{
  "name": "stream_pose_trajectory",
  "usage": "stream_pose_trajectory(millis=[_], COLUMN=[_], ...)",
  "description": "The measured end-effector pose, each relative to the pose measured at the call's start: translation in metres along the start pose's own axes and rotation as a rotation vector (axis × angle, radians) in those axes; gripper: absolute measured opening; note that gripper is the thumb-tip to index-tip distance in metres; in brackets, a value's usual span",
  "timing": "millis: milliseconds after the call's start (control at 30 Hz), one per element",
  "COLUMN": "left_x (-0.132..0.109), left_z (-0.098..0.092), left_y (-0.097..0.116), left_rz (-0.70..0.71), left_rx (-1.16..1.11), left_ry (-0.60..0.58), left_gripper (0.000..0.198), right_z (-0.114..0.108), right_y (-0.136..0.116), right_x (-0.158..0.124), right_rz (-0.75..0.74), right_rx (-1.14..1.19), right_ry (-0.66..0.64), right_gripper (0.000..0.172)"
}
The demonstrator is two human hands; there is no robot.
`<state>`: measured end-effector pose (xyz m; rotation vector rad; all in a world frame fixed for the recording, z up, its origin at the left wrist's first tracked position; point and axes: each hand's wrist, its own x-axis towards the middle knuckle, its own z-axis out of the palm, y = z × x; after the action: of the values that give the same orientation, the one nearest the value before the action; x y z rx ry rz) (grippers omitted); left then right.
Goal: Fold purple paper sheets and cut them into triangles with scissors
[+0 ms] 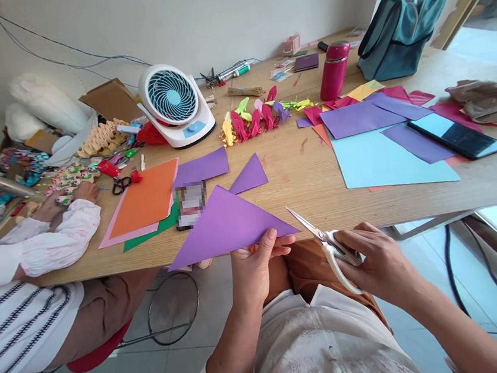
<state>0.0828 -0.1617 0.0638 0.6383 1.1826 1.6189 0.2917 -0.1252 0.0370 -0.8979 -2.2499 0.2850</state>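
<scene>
My left hand (255, 263) pinches a purple paper triangle (230, 224) by its lower edge, thumb on top and fingers beneath. The triangle extends over the table's front edge. In my right hand (380, 258) is a pair of white-handled scissors (327, 243), fingers in the handle loops. Their pointed blades look closed and aim toward the triangle's right corner, a short gap apart from it. Behind the triangle lie a smaller purple triangle (251, 174), a purple paper piece (201, 166) and a phone (191, 204), partly covered by the held paper.
Left, orange paper (146, 197) lies over pink and green sheets, near black scissors (121, 185). A fan (176, 105) stands behind, beside colourful paper flowers (254, 120). Right are light blue paper (389, 158), another phone (458, 135), a flask (335, 72) and a bag (402, 34). A co-worker's hands (70, 198) work at far left.
</scene>
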Motion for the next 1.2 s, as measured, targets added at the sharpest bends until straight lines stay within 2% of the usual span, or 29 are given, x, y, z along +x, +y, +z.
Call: stream_pose_trajectory(millis=[100, 300, 533, 700, 933, 1200], left_x=[-0.0005, -0.0002, 0.0012, 0.0015, 0.0015, -0.0006], left_z=[-0.0009, -0.0015, 0.0026, 0.0026, 0.0015, 0.0003], left_y=[0.0015, 0.0038, 0.0038, 0.0014, -0.0023, -0.0042], left_rz=[-0.011, -0.036, -0.019, 0.029, 0.068, 0.065], left_rx=[-0.004, -0.055, -0.021, 0.051, 0.103, 0.175], left_ry=[-0.036, -0.026, -0.003, 0.007, 0.037, 0.035], left_gripper=[0.021, 0.019, 0.025, 0.03, 0.029, 0.028], right_z=[-0.0016, -0.0074, -0.0046, -0.0058, -0.0098, -0.0082], right_y=[-0.0001, 0.0049, 0.0058, 0.0049, 0.0032, 0.0053], right_x=[-0.0008, -0.0056, -0.0071, -0.0064, -0.0046, -0.0033], right_rz=[0.027, 0.025, -0.033, -0.014, -0.095, -0.067], right_rx=[0.048, 0.113, 0.031, 0.025, -0.044, -0.136], right_ry=[-0.027, -0.129, -0.064, -0.074, -0.141, -0.092], right_gripper=[0.02, 0.015, 0.013, 0.011, 0.005, 0.005])
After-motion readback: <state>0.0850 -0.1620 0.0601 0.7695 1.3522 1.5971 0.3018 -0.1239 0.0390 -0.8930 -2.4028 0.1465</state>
